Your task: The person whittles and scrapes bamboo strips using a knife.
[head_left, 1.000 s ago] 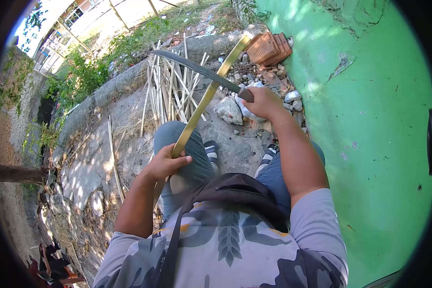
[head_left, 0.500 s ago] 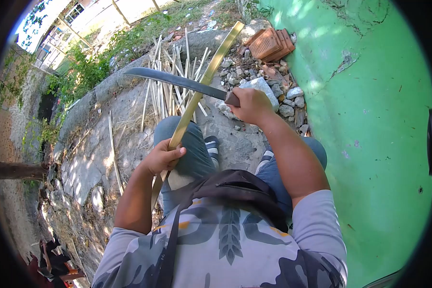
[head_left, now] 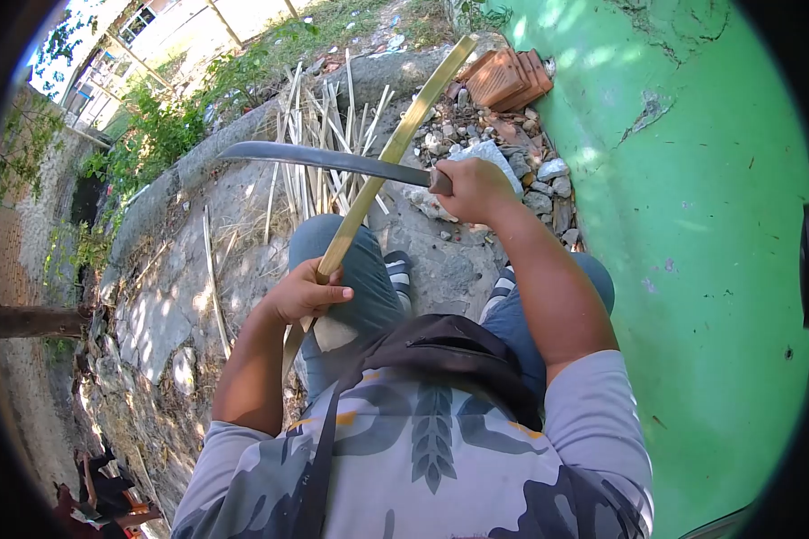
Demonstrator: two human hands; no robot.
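Observation:
My left hand (head_left: 307, 292) is closed round a long yellow-green bamboo strip (head_left: 395, 144), near its lower part. From there the strip slants up and to the right, past my bent knee. My right hand (head_left: 476, 190) grips the brown handle of a machete (head_left: 319, 156). Its long dark blade points left and lies across the front of the strip; whether the edge touches it I cannot tell. Part of the strip is hidden behind my left fingers, and its lower end shows below that hand.
Many thin split strips (head_left: 319, 135) lie piled on the rough ground ahead. Broken stones (head_left: 539, 184) and stacked clay tiles (head_left: 510, 81) are along the green wall (head_left: 692, 287) on my right. A low concrete ledge (head_left: 189, 171) curves at left. Another person (head_left: 108, 494) is partly visible at lower left.
The machete has lowered slightly and its blade now lies more level. The strip's upper end has tipped a little to the right. Both hands keep their holds.

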